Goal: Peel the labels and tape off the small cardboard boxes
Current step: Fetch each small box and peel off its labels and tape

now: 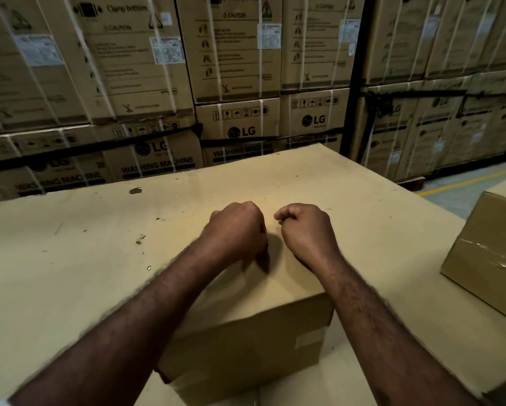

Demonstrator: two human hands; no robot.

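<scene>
Left hand and right hand are held curled at the far top edge of the small cardboard box on the desk, likely for tape-picking, though any pinch cannot be told.

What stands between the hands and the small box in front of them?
Nothing visible. The left hand and right hand are both over the top of the small box, fingers curled near its far edge. Whether they pinch tape is hidden. A second box stands apart at the right.
</scene>
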